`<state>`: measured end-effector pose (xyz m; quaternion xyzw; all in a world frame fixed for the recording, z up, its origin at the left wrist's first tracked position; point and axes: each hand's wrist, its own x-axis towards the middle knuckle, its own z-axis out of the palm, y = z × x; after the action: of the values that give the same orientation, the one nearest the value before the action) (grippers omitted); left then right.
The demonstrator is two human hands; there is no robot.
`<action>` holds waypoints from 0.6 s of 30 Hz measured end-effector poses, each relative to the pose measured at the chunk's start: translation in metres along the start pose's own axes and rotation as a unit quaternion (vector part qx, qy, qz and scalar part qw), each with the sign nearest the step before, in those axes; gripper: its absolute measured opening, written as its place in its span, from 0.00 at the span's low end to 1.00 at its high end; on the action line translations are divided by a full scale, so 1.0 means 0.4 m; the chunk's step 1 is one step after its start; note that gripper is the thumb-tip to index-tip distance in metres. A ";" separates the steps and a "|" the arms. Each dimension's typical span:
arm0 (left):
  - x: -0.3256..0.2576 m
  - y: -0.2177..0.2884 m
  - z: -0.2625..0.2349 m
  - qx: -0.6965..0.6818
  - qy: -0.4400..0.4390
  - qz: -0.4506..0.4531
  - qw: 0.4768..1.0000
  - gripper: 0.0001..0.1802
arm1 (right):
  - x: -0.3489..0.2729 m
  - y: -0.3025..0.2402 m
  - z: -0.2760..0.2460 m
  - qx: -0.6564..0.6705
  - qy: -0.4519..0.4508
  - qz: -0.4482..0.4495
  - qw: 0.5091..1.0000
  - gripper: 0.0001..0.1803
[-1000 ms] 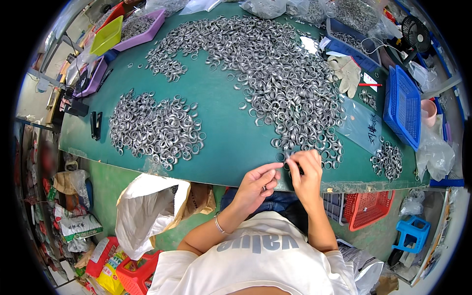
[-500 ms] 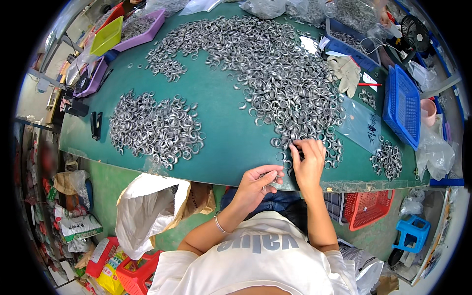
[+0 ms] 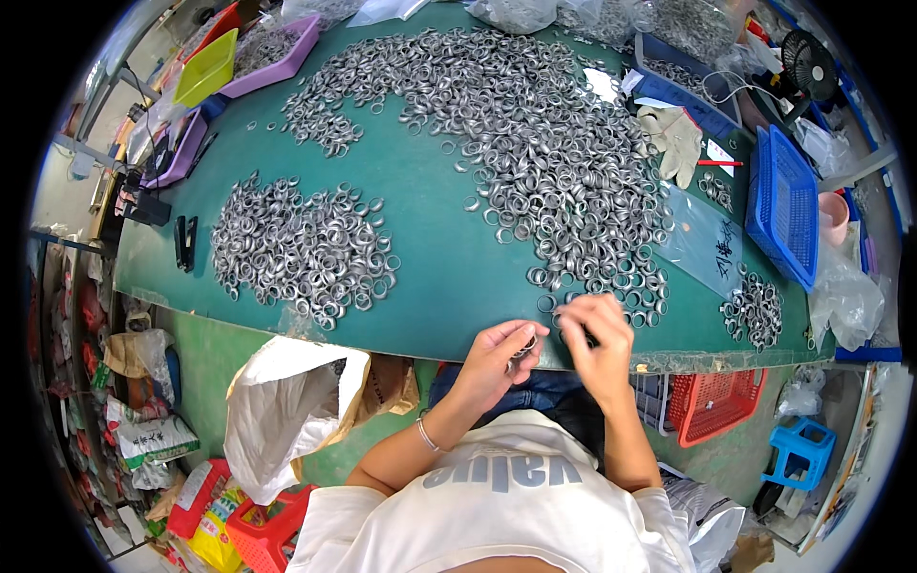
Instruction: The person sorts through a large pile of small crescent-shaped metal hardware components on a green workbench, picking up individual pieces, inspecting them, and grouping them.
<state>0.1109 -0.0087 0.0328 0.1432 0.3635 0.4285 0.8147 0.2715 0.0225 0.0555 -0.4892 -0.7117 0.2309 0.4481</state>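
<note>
A small cluster of metal rings (image 3: pixel 524 350) is sitting between the person's two hands at the near edge of the green bench (image 3: pixel 435 258), just in front of the body. The left hand (image 3: pixel 497 358) is curling its fingers (image 3: pixel 521 334) narrowly around that cluster, holding the rings against the palm side. The right hand (image 3: pixel 597 339) is resting just beside it, knuckles up, with its fingers (image 3: pixel 571 320) bent down onto the near fringe of the large ring heap (image 3: pixel 535 143); whether those fingers are pinching a ring cannot be told, since the hand is covering the tips. The large heap is spreading from the near edge up across the middle and far side of the bench. A second, separate ring pile (image 3: pixel 301 248) is lying to the left, well apart from the hands, and a small ring pile (image 3: pixel 755 310) is lying to the right near the bench corner. A clear plastic sheet (image 3: pixel 702 244) is lying flat between the large heap and the small pile. A blue basket (image 3: pixel 783 205) is standing at the right side, with a pair of pale work gloves (image 3: pixel 676 138) lying just beyond the heap. Purple trays (image 3: pixel 277 53) and a yellow-green tray (image 3: pixel 205 67) are sitting at the far left. Below the bench edge, a white bag (image 3: pixel 282 415) is gaping open to the left of the person, and a red crate (image 3: pixel 716 401) is standing to the right.
</note>
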 end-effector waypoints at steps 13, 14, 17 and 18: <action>-0.003 0.012 0.023 -0.010 0.061 0.031 0.998 0.11 | -0.002 0.015 0.024 -0.041 0.011 -0.064 0.997 0.04; -0.007 0.023 0.041 -0.017 0.072 0.020 0.997 0.12 | -0.007 -0.003 0.015 -0.067 -0.035 -0.089 0.993 0.05; 0.000 0.011 0.040 0.002 0.069 0.022 0.997 0.13 | 0.004 -0.033 0.004 -0.037 -0.121 -0.106 0.986 0.06; 0.004 0.005 0.033 0.015 0.061 0.031 0.998 0.13 | 0.002 -0.017 0.004 -0.021 -0.111 -0.101 0.988 0.06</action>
<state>0.1197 -0.0055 0.0422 0.1399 0.4146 0.4556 0.7752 0.2668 0.0206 0.0601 -0.3954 -0.8073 0.2227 0.3772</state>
